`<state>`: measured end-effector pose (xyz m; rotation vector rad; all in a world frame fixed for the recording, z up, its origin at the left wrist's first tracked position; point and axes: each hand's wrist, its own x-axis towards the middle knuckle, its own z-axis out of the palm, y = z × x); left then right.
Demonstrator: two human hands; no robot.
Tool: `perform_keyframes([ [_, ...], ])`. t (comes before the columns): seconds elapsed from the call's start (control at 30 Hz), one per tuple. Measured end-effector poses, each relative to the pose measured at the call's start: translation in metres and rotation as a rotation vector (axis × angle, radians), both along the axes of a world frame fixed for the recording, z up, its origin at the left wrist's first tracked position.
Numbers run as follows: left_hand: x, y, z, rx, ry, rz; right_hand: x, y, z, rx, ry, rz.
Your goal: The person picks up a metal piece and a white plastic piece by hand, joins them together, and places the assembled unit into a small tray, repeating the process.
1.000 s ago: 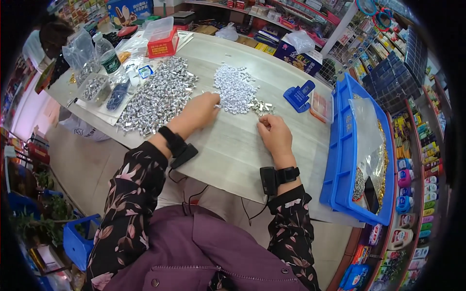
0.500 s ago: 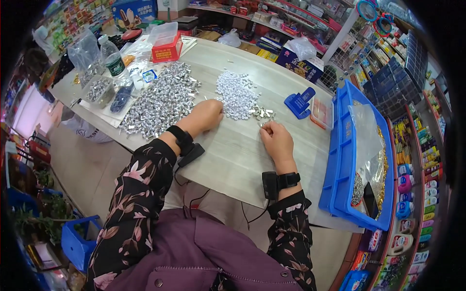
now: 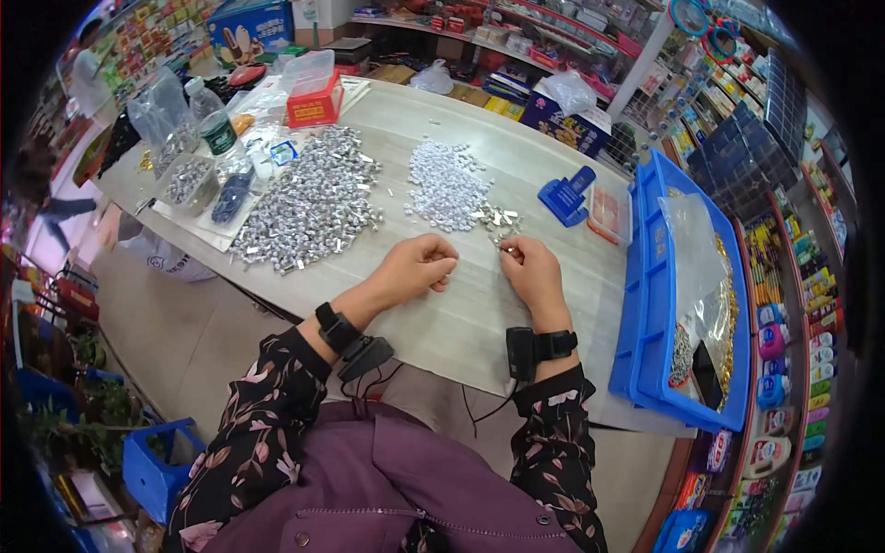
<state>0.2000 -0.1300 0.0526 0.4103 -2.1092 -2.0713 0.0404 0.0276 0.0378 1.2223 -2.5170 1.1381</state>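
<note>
My left hand (image 3: pixel 417 269) hovers over the table in front of a heap of small white beads (image 3: pixel 447 184). Its thumb and fingers are closed together; anything between them is too small to make out. To the right, my right hand (image 3: pixel 536 276) is pinched at the near edge of a little group of flat silver metal pieces (image 3: pixel 498 218). Whether a piece sits in its fingertips is unclear. Left of the beads spreads a large pile of small silver-and-white pieces (image 3: pixel 309 198).
A blue plastic crate (image 3: pixel 636 304) with bags stands at the table's right. Near it lie a blue plastic holder (image 3: pixel 569 196) and a clear-lidded box (image 3: pixel 610 214). A water bottle (image 3: pixel 218 129), a tub of pieces (image 3: pixel 187 179) and a red box (image 3: pixel 314 103) stand far left.
My left hand has drawn back from the edge of the silver-and-white pile, toward me and to the right. The right hand shifted slightly nearer to me. A person now shows at far left.
</note>
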Motion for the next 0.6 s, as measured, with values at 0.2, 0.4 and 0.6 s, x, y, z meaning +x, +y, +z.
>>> perform_keyframes([
  [0.2, 0.002, 0.010, -0.008, 0.138, -0.033, 0.019, -0.001, 0.004, 0.010, -0.003, -0.249, -0.045],
  [0.4, 0.003, 0.011, -0.011, 0.132, -0.091, 0.003, 0.002, -0.002, 0.007, 0.140, -0.093, -0.177],
  [0.6, 0.003, 0.010, -0.013, 0.151, -0.077, 0.009, 0.000, 0.004, 0.004, 0.097, -0.040, -0.157],
])
